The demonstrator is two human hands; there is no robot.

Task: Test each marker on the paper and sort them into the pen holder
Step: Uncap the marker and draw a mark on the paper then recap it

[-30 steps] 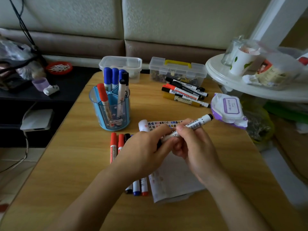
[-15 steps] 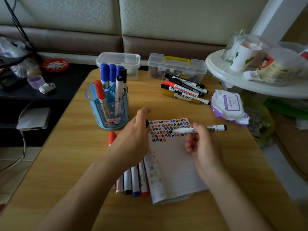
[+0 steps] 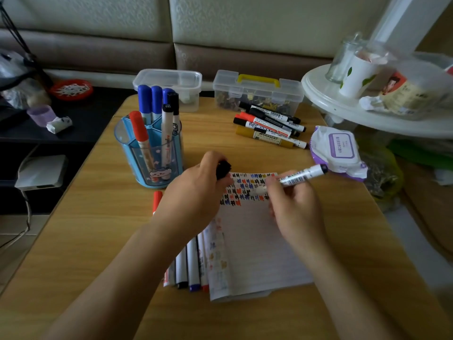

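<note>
We're testing: our right hand [image 3: 294, 207] grips the marker [image 3: 300, 176], tip at the paper [image 3: 257, 241]; left hand [image 3: 193, 192] pinches the cap [image 3: 223, 169]. Next probably comes recapping.

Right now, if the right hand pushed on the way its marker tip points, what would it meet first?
Probably the paper: the right hand aims the marker tip left and down at the test marks. Whether the tip touches is unclear. Farther left is the left hand, holding the cap.

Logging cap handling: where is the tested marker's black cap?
Head view: the black cap is held in the left hand, at the top-left corner of the paper, right of the pen holder.
</note>
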